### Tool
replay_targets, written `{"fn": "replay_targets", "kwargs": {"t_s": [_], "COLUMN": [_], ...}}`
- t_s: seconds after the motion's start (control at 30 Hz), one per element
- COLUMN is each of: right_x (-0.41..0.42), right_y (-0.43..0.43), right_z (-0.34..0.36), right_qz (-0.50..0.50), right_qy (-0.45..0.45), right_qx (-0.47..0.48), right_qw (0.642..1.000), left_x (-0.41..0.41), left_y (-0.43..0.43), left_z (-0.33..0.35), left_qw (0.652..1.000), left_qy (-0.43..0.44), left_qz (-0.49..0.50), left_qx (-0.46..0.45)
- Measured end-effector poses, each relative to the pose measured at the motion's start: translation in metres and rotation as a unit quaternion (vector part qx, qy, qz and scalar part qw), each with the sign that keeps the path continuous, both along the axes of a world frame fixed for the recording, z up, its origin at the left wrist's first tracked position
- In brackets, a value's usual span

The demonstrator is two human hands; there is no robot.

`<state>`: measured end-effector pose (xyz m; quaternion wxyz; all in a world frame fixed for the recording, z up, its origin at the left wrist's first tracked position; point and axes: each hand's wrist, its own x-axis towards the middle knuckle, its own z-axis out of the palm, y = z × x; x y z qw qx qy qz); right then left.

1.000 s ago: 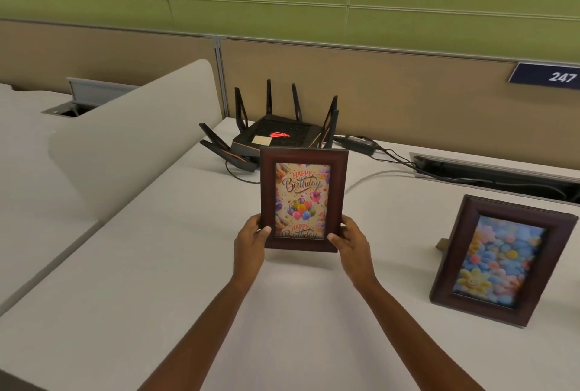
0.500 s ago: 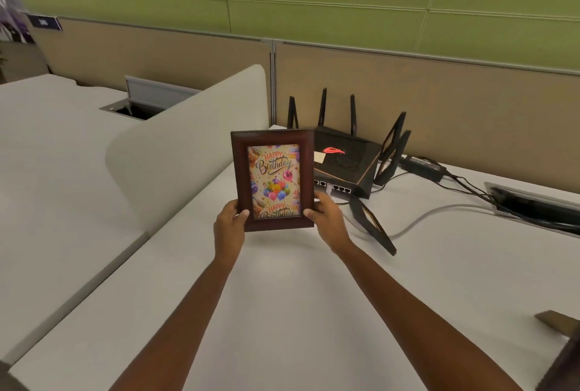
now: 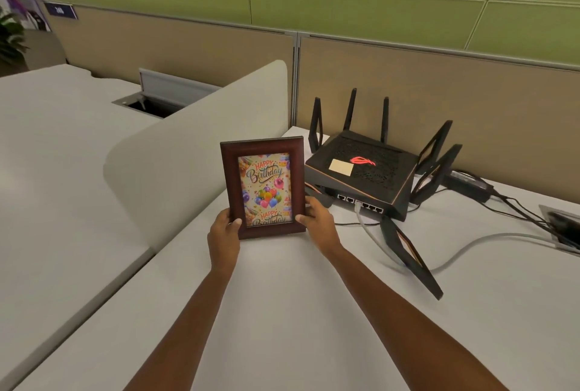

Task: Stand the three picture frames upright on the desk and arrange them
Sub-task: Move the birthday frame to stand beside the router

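The left hand (image 3: 223,232) is closed on the lower left edge of the frame (image 3: 264,186), its thumb laid across the front of the wood near the bottom corner. The right hand (image 3: 320,225) is closed on the lower right edge in the same way, thumb on the front and fingers hidden behind. Between them the frame is held upright, picture facing the camera, its bottom edge at or just above the desk (image 3: 282,312); contact cannot be told. A birthday card with balloons is shown inside the dark brown wood.

Compared with half a second ago, the grip of both hands is unchanged, and the frame is seen slightly further right and lower in the view, with the camera turned a little more to the left. The second frame's corner, glimpsed then at the lower right, is no longer in view.

Just beside the frame's right edge, behind the right hand, a black router (image 3: 361,180) with upright antennas is set on the desk, and one antenna (image 3: 408,260) is lying out toward the front. A grey cable (image 3: 489,241) is run from the router's ports to the right. To the left of the frame a pale divider (image 3: 188,152) is stood along the desk's edge.
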<state>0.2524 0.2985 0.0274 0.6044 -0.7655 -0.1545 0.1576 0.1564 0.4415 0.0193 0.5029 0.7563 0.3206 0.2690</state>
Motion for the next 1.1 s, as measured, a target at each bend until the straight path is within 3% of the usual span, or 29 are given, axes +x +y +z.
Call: {"fn": "replay_targets", "kwargs": {"t_s": [0.37, 0.77, 1.0, 1.1], "right_x": [-0.006, -0.024, -0.049, -0.062], "right_y": [-0.002, -0.014, -0.034, -0.045], "right_z": [-0.007, -0.010, -0.017, -0.019], "right_qz": [0.000, 0.011, 0.009, 0.019], "right_qy": [0.013, -0.007, -0.067, -0.079], "right_qx": [0.014, -0.052, -0.139, -0.172], "right_qw": [1.000, 0.999, 0.988, 0.982], "left_x": [-0.005, -0.018, -0.044, -0.054], "left_y": [-0.004, -0.017, -0.049, -0.061], "left_z": [-0.004, -0.014, -0.022, -0.025], "left_qw": [1.000, 0.999, 0.985, 0.957], "left_qy": [0.004, 0.043, 0.122, 0.208], "left_qz": [-0.022, -0.020, 0.010, -0.008], "left_qx": [0.013, 0.018, 0.119, 0.204]}}
